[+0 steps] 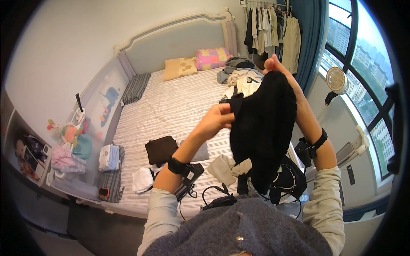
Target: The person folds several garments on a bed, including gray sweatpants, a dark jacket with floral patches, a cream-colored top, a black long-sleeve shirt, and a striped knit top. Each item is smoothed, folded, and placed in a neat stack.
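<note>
A black garment [262,128] hangs in the air before my chest, over the near right part of the bed. Between its thumb and fingers, my left hand [218,119] pinches a flap on the garment's left edge. My right hand [278,65] holds the top of the same garment, which hides part of the palm and fingers. Beneath the cloth lie a beige garment [221,168] and another black garment [291,179]. On the sheet left of my left forearm are a dark brown folded garment [161,149] and a white folded garment [143,180].
A heap of rumpled clothes [243,78] lies at the bed's far right, near a pink checked pillow [213,58]. Folded clothes [109,157] are stacked by the left bed rail [105,92]. To the right stand a small fan [336,80] and a window [362,64].
</note>
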### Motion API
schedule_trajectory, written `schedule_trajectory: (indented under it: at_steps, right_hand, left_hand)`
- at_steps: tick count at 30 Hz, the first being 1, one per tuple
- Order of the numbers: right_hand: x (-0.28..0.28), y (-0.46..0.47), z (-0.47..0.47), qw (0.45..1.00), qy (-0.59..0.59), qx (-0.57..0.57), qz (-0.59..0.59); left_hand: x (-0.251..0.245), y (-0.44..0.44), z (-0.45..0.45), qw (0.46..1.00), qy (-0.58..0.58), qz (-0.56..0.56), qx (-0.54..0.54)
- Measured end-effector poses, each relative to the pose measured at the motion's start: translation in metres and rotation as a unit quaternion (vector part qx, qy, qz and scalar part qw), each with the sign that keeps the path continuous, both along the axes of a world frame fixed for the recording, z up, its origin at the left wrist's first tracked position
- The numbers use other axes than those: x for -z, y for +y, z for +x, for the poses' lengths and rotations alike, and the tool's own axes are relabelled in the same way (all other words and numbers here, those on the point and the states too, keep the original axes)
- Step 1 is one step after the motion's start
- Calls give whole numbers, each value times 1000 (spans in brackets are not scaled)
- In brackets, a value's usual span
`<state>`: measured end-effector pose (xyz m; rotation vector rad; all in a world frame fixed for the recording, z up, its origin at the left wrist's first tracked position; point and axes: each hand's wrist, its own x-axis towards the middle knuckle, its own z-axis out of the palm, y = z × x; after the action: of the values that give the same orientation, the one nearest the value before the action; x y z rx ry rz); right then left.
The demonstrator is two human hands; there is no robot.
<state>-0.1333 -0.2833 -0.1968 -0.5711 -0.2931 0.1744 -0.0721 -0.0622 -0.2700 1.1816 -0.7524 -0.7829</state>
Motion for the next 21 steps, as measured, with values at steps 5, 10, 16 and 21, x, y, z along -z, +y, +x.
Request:
schedule_trajectory:
  at_steps: [5, 10, 16, 21]
  right_hand:
    - [41, -13, 3, 901, 47, 196, -385]
    - [100, 24, 8, 852, 85, 67, -513]
    - [143, 71, 39, 776, -39, 105, -621]
    - [137, 81, 67, 812, -80, 163, -554]
  left_hand:
    - [-5, 11, 21, 974, 202, -53, -91]
    - [7, 8, 17, 985, 134, 15, -111]
    - [50, 44, 19, 982, 72, 55, -169]
    - [76, 100, 21, 924, -86, 195, -318]
